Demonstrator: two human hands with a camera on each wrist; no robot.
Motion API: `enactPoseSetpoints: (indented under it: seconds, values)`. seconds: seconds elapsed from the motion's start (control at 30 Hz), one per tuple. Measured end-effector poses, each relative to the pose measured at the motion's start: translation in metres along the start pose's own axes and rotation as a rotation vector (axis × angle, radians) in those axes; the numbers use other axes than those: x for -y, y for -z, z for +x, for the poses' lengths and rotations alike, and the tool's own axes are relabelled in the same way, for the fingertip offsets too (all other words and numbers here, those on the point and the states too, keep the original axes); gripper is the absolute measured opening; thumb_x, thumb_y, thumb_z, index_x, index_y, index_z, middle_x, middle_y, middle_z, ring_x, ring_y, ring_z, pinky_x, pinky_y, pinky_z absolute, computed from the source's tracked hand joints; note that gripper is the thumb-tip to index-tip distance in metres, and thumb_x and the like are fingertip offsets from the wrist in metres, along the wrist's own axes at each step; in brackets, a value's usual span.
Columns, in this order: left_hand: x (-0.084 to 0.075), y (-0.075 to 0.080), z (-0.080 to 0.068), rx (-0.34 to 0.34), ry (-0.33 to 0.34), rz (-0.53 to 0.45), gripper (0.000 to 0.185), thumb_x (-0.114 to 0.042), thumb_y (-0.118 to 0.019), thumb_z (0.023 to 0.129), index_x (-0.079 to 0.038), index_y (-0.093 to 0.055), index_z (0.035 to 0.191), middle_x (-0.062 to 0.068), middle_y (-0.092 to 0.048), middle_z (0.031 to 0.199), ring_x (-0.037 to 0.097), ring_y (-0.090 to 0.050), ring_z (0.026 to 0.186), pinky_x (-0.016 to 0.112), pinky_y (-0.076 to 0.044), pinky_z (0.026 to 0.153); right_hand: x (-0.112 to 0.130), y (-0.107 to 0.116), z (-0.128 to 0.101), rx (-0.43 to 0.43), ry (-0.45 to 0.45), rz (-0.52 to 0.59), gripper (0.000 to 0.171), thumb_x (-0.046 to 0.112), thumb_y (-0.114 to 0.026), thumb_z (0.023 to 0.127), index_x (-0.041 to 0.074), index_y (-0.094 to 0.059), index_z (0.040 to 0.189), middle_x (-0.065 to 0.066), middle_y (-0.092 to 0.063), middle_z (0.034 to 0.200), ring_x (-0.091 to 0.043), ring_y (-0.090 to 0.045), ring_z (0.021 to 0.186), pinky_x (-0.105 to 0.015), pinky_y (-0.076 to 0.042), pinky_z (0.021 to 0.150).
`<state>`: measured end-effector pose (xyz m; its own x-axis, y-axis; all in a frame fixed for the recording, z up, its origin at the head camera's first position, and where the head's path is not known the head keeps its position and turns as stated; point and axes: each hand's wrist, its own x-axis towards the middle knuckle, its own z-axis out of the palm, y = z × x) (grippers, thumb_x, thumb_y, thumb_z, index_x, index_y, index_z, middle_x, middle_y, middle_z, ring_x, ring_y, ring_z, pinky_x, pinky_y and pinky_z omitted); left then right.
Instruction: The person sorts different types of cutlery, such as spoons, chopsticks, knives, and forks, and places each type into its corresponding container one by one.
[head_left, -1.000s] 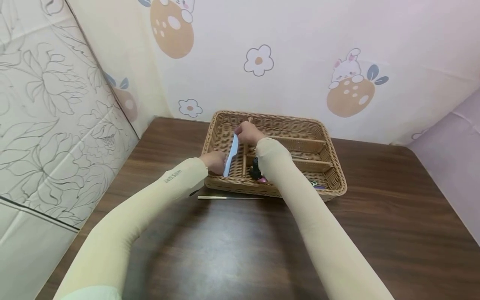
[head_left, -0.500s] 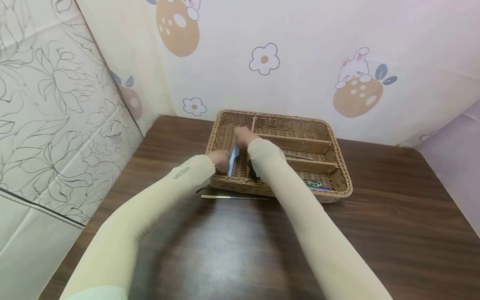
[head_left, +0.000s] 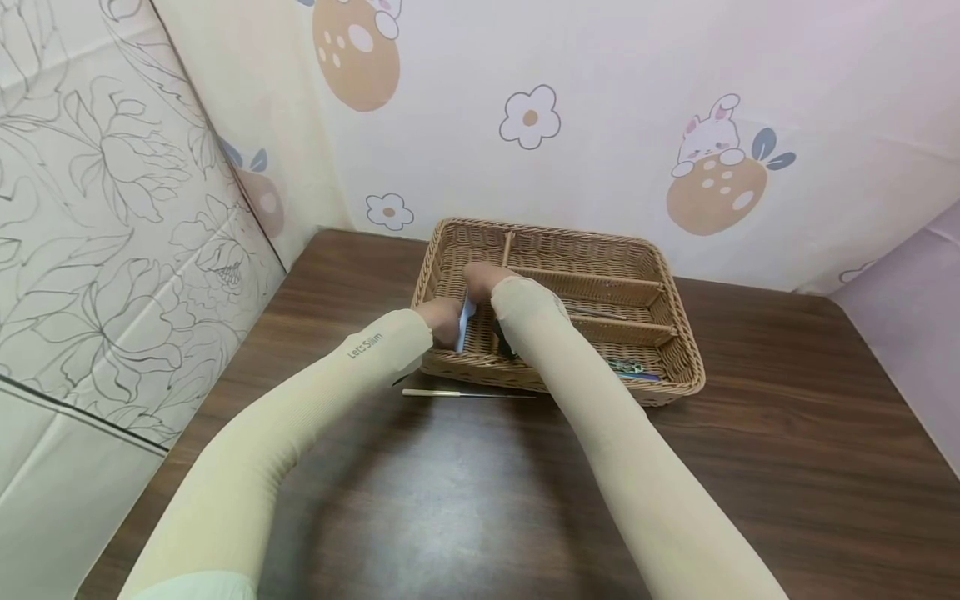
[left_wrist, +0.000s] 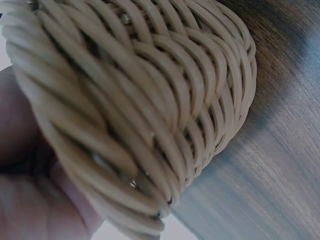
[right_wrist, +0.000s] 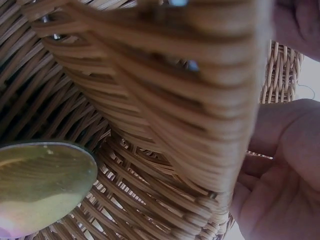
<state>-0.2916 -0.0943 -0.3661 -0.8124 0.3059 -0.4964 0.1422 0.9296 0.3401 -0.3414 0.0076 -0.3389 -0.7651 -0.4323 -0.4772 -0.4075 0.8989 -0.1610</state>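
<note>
The left hand (head_left: 442, 321) rests at the basket's (head_left: 678, 333) near-left corner, fingers curled on the white knife (head_left: 465, 317). Just right of it, the right hand (head_left: 480, 279) pinches the knife's far end inside the leftmost compartment. A thin stick (head_left: 468, 394) lies on the table (head_left: 480, 500) just below the left hand.

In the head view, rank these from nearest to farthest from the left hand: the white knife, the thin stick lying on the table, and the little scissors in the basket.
From the left hand:
1. White knife, right beside the fingers in the basket's left compartment.
2. Thin stick, on the table just in front of the basket.
3. Scissors, over in the basket's near right corner, beyond the right arm.
</note>
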Motion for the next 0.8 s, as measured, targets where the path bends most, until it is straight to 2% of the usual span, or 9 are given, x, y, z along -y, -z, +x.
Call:
enactPoseSetpoints:
  seconds: [0.07,0.13,0.3,0.37,0.43,0.5,0.57,0.67,0.8]
  values:
    - [0.002,-0.001,0.006,0.003,-0.001,0.009,0.022,0.005,-0.055,0.081,-0.002,-0.058,0.102,0.012,-0.055,0.095,0.026,-0.051,0.083,0.032,-0.046,0.068,0.001,0.000,0.000,0.009,0.004,-0.029,0.012,-0.003,-0.043,0.095,0.004,-0.051,0.090,-0.007,-0.044,0.079,-0.019,-0.038,0.070,-0.030,-0.033,0.064]
    - [0.000,0.000,0.003,0.003,-0.002,0.021,0.019,0.004,-0.056,0.082,-0.002,-0.058,0.100,0.012,-0.055,0.094,0.025,-0.050,0.082,0.032,-0.045,0.067,0.001,0.001,-0.001,0.013,0.009,-0.044,0.016,-0.003,-0.043,0.095,0.006,-0.049,0.084,-0.006,-0.043,0.075,-0.018,-0.037,0.067,-0.029,-0.033,0.063]
    - [-0.007,0.005,-0.019,-0.014,0.005,0.043,0.010,0.001,-0.057,0.085,-0.002,-0.055,0.094,0.010,-0.051,0.092,0.021,-0.046,0.081,0.029,-0.042,0.067,-0.001,0.002,-0.003,0.001,0.048,-0.055,0.018,-0.005,-0.044,0.094,0.005,-0.051,0.080,-0.003,-0.039,0.069,-0.015,-0.033,0.063,-0.027,-0.031,0.059]
    - [-0.010,0.006,-0.025,-0.037,-0.012,0.053,0.009,0.000,-0.058,0.085,-0.004,-0.053,0.091,0.008,-0.050,0.090,0.020,-0.045,0.080,0.028,-0.040,0.065,-0.004,0.003,-0.008,-0.015,0.070,-0.044,0.016,-0.007,-0.045,0.092,0.001,-0.058,0.086,-0.005,-0.046,0.073,-0.016,-0.036,0.065,-0.027,-0.031,0.060]
    - [-0.013,0.007,-0.030,-0.064,-0.034,0.050,0.010,0.000,-0.059,0.083,-0.004,-0.053,0.090,0.009,-0.051,0.090,0.020,-0.046,0.078,0.028,-0.041,0.063,-0.008,0.006,-0.015,-0.034,0.096,-0.026,0.022,-0.008,-0.046,0.090,-0.002,-0.063,0.102,-0.009,-0.059,0.088,-0.017,-0.049,0.075,-0.027,-0.038,0.065]
    - [-0.015,0.009,-0.035,-0.103,-0.065,0.015,0.011,0.002,-0.063,0.080,-0.003,-0.055,0.087,0.008,-0.056,0.087,0.019,-0.052,0.074,0.026,-0.045,0.060,-0.011,0.009,-0.022,-0.046,0.129,0.004,0.033,-0.009,-0.046,0.089,-0.004,-0.062,0.117,-0.015,-0.062,0.111,-0.024,-0.057,0.097,-0.030,-0.045,0.078]
    - [-0.015,0.010,-0.039,-0.145,-0.102,-0.025,0.013,0.004,-0.066,0.076,-0.002,-0.058,0.082,0.008,-0.062,0.081,0.018,-0.058,0.067,0.025,-0.049,0.058,-0.014,0.012,-0.030,-0.064,0.163,0.036,0.038,-0.007,-0.048,0.089,-0.004,-0.057,0.126,-0.019,-0.057,0.127,-0.030,-0.053,0.116,-0.035,-0.046,0.091]
    - [-0.013,0.013,-0.043,-0.193,-0.160,-0.076,0.018,0.006,-0.068,0.073,-0.005,-0.057,0.064,0.005,-0.061,0.061,0.014,-0.057,0.051,0.023,-0.050,0.052,-0.018,0.016,-0.041,-0.096,0.218,0.086,0.041,-0.007,-0.048,0.088,-0.004,-0.055,0.128,-0.020,-0.056,0.128,-0.032,-0.051,0.120,-0.039,-0.043,0.098]
    - [-0.010,0.015,-0.053,-0.259,-0.238,-0.100,0.034,0.008,-0.062,0.073,-0.012,-0.048,0.049,-0.002,-0.048,0.047,0.010,-0.040,0.043,0.021,-0.038,0.046,-0.024,0.018,-0.060,-0.158,0.269,0.130,0.040,-0.007,-0.048,0.086,-0.004,-0.057,0.125,-0.020,-0.059,0.122,-0.030,-0.054,0.114,-0.038,-0.044,0.097]
